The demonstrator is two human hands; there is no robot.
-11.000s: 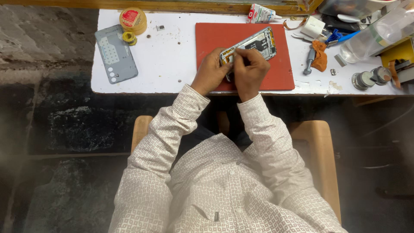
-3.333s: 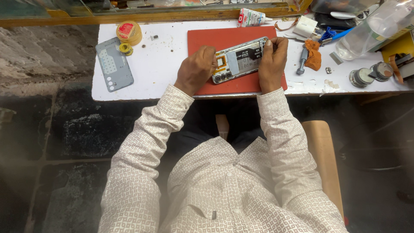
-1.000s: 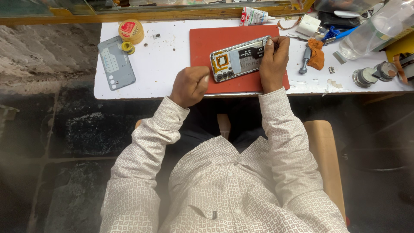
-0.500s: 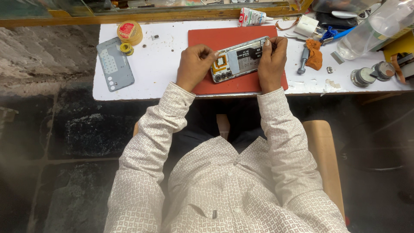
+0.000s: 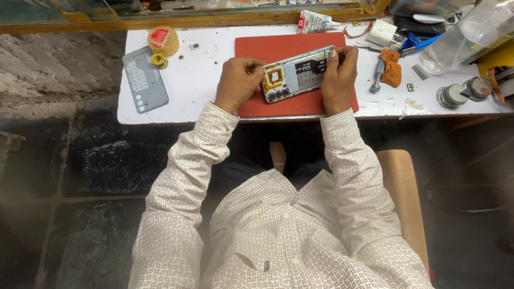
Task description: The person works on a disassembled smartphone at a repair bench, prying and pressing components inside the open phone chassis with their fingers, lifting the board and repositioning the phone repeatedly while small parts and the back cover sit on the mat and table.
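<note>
- Clear plastic bottle (image 5: 466, 35): top edge is cutting it off.
- Opened phone (image 5: 299, 75): right hand (image 5: 338, 75) is hiding its far end; the hand's grip is staying unreadable.
- Small parts near the tape roll (image 5: 163, 39): showing too small to identify.

So label-wise: the opened phone (image 5: 299, 74) on the red mat (image 5: 278, 51) has a grey sticker in its middle and a black one with small white print next to it, toward its right end. Back of the table there's a white glue tube (image 5: 315, 22) lying on its side, with red and dark printing on it. Far left sits a round yellow tape roll (image 5: 163, 40) with a red-and-white label on top. Can't see any lit screen anywhere; the phone is lying back-side up with its cover off.
</note>
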